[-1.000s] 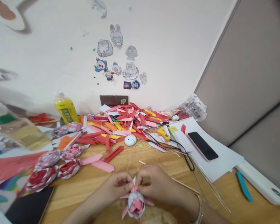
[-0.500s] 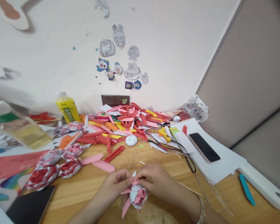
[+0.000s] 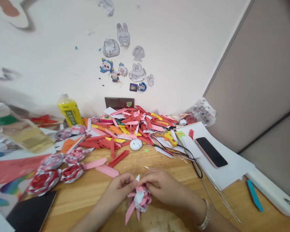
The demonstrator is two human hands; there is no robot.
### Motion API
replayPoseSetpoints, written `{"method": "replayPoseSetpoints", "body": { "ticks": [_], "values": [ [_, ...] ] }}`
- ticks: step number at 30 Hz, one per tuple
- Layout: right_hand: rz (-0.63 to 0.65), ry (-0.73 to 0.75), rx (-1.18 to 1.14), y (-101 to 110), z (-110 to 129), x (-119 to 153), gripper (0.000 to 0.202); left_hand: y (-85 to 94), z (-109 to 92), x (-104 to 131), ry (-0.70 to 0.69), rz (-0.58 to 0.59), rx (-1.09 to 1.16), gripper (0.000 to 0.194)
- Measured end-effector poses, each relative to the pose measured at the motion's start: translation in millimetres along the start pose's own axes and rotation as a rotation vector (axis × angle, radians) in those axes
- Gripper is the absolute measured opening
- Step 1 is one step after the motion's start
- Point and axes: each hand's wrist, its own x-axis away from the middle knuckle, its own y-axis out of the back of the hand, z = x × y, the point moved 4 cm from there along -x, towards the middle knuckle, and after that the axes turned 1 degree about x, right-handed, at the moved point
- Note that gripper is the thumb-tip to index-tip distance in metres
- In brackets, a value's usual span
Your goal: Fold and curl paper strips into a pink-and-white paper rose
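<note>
Bottle lettering, mostly blurred
On the yellow bottle (image 3: pixel 68 108) at 9 o'clock, the green label (image 3: pixel 72 118) carries large characters; the top 1 looks like 冰. Farther out at 9 o'clock, the clear container (image 3: pixel 29 137) has a green band (image 3: pixel 6 120) too blurred to read.

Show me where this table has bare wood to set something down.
The table has a broad bare patch between the black slab, the red-and-white flowers and the left forearm. Smaller ones lie between the white case and right hand, and between the thin rods and blue strip. Crowded: the paper heap along the wall.
</note>
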Motion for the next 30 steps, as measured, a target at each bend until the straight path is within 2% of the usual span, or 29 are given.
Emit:
{"method": "replayPoseSetpoints", "body": {
  "ticks": [8,14,24,30],
  "values": [
    [0.027,0.189,-0.002,2,6,2,0.036,-2.2,1,0,0.007,-0.015,0.067,0.048],
    [-0.007,0.092,0.038,2,6,0,0.036,-6.3,3,0,0.030,0.000,0.139,0.053],
    [0.003,0.200,-0.039,3,9,2,0.038,-2.4,8,1,0.021,-0.044,0.164,0.047],
    [-0.044,0.035,-0.066,0,0,1,0.037,-1.0,15,-3,0.043,-0.053,0.186,0.048]
  ]
}}
